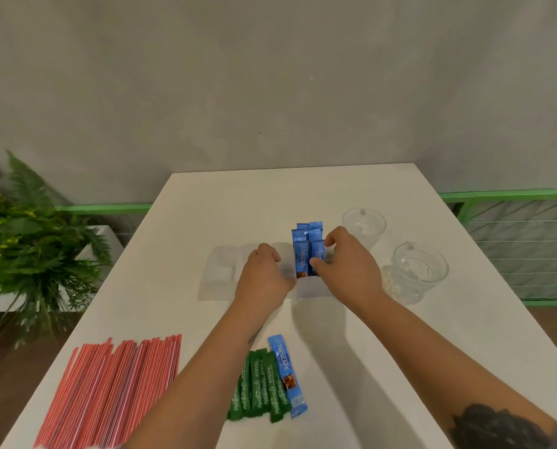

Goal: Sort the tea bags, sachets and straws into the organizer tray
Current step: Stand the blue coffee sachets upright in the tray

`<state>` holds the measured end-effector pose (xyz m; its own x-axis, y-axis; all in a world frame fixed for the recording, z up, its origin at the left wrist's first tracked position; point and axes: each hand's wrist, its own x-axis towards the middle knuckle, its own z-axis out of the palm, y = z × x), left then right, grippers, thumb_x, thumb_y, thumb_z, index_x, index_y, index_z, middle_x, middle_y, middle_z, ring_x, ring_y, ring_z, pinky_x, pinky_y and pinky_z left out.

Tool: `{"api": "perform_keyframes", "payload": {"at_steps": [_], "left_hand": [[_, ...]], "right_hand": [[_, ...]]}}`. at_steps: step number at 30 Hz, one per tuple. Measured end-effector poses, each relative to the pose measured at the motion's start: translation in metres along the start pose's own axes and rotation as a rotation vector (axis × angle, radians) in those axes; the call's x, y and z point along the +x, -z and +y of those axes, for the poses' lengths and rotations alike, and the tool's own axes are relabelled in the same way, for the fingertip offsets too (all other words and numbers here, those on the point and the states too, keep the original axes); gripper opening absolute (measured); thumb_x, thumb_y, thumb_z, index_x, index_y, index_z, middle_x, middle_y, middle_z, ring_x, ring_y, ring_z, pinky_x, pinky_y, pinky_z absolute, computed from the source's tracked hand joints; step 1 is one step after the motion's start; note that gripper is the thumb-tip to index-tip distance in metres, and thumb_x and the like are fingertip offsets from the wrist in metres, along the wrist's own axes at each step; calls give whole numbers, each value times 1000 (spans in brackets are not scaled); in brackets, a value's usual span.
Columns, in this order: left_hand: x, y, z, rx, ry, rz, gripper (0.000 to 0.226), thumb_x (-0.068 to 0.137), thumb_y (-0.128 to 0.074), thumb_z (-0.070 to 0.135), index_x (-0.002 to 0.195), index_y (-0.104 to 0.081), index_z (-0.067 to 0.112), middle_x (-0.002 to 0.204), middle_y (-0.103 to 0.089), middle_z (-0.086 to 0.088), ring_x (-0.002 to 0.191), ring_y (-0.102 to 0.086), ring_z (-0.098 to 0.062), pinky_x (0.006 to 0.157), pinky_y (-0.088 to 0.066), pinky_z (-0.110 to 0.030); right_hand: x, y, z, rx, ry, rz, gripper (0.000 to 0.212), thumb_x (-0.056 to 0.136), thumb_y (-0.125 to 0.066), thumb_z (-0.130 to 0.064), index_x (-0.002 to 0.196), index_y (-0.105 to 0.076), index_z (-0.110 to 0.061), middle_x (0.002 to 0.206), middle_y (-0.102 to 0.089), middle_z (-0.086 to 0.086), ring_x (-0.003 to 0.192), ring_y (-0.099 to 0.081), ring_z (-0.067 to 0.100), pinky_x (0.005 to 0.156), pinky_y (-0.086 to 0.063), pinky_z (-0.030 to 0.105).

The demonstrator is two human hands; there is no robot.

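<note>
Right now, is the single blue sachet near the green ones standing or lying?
Lying: the blue sachet lies flat on the table.

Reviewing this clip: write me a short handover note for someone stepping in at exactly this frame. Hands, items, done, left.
Right hand: pinches one blue sachet among the upright blue sachets standing in the clear organizer tray.
Left hand: fingers curled at the tray beside those sachets; whether it grips anything cannot be told.
Done: several blue sachets stand in one tray compartment.
Left: one loose blue sachet and the green sachets lie on the table near edge; the red straws lie in a pile at the near left. The other tray compartments look unfilled. Two glass cups stand right of the tray.
</note>
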<state>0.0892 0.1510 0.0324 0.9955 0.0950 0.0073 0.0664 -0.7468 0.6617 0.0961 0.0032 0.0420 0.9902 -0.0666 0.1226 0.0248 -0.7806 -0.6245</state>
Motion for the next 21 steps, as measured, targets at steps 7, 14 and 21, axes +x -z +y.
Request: {"api": "perform_keyframes", "payload": {"at_steps": [7,14,21], "left_hand": [[-32,-6,-21,280,149,-278,49,73,-75,38,113,-53,19,116,-59,0,107,-55,-19,93,-44,-37],[-52,-16,-21,551,219,-356,65,67,-76,48,121,-49,23,119,-51,2,111,-53,-19,99,-29,-39],[-57,-30,-19,505,235,-333,66,65,-81,39,120,-49,21,119,-51,0,110,-53,-21,95,-31,-36]], "right_hand": [[-34,-11,1,21,41,-73,27,83,-62,-33,105,-48,-23,80,-49,-11,76,-52,15,59,-36,28],[-60,-17,7,-18,39,-153,30,84,-61,-36,108,-46,-25,69,-48,-10,68,-52,13,52,-32,27],[-76,-16,17,-31,52,-190,30,85,-59,-37,109,-46,-24,79,-55,-8,72,-55,14,54,-37,27]]}}
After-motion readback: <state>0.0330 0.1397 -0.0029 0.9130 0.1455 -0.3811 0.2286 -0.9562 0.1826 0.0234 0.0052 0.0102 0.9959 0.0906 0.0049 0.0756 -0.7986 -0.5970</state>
